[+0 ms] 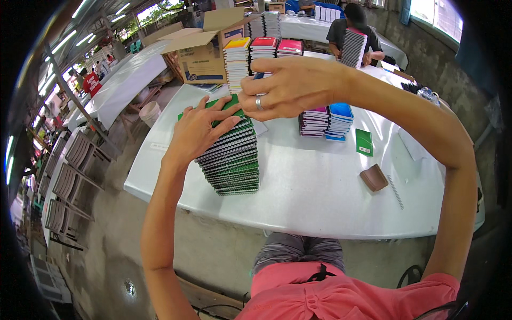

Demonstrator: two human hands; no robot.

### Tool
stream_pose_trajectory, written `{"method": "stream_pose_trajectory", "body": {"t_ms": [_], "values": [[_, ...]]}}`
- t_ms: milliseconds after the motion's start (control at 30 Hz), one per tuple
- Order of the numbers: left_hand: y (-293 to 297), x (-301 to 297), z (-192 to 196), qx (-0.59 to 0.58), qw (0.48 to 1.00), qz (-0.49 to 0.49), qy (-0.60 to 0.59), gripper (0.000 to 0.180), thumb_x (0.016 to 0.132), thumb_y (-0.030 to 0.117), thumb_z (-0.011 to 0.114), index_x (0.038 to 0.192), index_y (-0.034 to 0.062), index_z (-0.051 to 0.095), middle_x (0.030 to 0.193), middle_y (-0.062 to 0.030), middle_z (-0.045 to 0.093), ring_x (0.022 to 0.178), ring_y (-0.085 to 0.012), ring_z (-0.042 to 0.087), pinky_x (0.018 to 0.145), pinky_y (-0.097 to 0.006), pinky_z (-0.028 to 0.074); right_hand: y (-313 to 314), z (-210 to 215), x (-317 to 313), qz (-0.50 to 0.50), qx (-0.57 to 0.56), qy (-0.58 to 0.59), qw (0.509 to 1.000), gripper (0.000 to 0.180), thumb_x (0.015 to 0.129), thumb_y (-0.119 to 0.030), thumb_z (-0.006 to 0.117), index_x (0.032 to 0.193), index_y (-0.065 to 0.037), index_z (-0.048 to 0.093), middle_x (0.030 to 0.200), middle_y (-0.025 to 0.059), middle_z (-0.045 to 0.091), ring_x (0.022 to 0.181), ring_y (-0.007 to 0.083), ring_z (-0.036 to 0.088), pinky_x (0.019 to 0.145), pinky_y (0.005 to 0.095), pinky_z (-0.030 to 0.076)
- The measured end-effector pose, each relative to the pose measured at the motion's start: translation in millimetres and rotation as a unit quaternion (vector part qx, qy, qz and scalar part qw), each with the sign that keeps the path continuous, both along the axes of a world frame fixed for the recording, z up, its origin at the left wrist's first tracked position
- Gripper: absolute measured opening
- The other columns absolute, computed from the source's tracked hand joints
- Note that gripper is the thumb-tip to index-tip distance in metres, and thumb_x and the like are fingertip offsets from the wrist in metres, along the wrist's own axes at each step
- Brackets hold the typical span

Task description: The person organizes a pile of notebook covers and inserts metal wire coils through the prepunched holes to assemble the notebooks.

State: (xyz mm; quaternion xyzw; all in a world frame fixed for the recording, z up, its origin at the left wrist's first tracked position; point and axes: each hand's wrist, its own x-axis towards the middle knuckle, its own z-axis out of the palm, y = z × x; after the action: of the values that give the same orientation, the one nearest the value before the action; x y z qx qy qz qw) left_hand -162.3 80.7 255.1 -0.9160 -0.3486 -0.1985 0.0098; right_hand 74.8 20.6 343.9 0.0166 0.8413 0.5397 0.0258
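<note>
A tall stack of green spiral notebooks stands on the white-covered table, its black wire bindings facing me. My left hand lies on the green top cover with its fingers spread. Just right of it, above the stack's far right corner, my right hand is closed, a ring on one finger. A small dark piece shows between its thumb and fingers, but I cannot tell what it is. Further right on the table lie a single green notebook, a brown block-like object and a loose spiral wire.
Behind my hands stand stacks of yellow, red and pink notebooks beside an open cardboard box. Purple and blue notebooks sit beneath my right forearm. Across the table a person holds a notebook stack.
</note>
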Motion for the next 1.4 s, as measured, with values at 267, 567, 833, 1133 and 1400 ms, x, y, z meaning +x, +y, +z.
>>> {"method": "stream_pose_trajectory", "body": {"t_ms": [267,567,833,1133,1400], "values": [[1.8,-3.1,-0.8,-0.014,1.000,0.001,-0.005,0.045,0.093,0.052,0.053,0.130,0.0267,0.062,0.143,-0.0016,0.052,0.136,-0.0417,0.039,0.110,-0.057,0.029,-51.2,-14.5,-49.6,-0.377,-0.166,0.077,0.908,0.018,0.068,-0.015,0.068,0.086,-0.013,0.070,0.083,0.0044,0.062,0.087,0.0223,0.064,0.070,0.0327,0.050],[-1.8,-5.3,-1.1,0.002,1.000,-0.009,0.007,0.053,0.089,0.054,0.058,0.134,0.0263,0.058,0.145,-0.0010,0.049,0.137,-0.0427,0.037,0.110,-0.058,0.028,-3.6,-9.4,-4.1,-0.055,-0.046,0.028,0.997,0.019,0.077,-0.015,0.066,0.095,-0.013,0.059,0.103,-0.0029,0.061,0.113,0.0134,0.053,0.105,0.0367,0.036],[-4.2,-3.6,3.4,0.001,1.000,-0.017,0.007,0.054,0.088,0.051,0.061,0.134,0.0235,0.058,0.147,-0.0032,0.047,0.139,-0.0423,0.035,0.111,-0.056,0.028,-39.3,-37.6,-21.1,-0.276,-0.038,0.090,0.956,0.019,0.074,-0.014,0.065,0.090,-0.006,0.065,0.091,0.0018,0.061,0.090,0.0199,0.060,0.079,0.0341,0.049],[-1.6,-2.5,-2.9,0.025,0.999,-0.028,-0.004,0.058,0.084,0.054,0.064,0.135,0.0279,0.056,0.147,-0.0021,0.047,0.137,-0.0429,0.037,0.109,-0.059,0.029,-16.9,-11.8,1.6,-0.090,-0.114,0.096,0.985,0.023,0.077,-0.011,0.066,0.097,-0.012,0.055,0.103,0.0004,0.060,0.120,0.0164,0.049,0.112,0.0430,0.031],[-2.6,-5.1,-2.4,0.031,0.999,-0.026,0.004,0.058,0.083,0.053,0.065,0.135,0.0284,0.056,0.147,-0.0023,0.047,0.137,-0.0424,0.037,0.110,-0.059,0.029,-8.6,-8.3,2.7,-0.087,-0.048,-0.018,0.995,0.033,0.080,-0.015,0.064,0.112,-0.013,0.054,0.118,0.0009,0.055,0.117,0.0143,0.051,0.111,0.0395,0.035]]}}
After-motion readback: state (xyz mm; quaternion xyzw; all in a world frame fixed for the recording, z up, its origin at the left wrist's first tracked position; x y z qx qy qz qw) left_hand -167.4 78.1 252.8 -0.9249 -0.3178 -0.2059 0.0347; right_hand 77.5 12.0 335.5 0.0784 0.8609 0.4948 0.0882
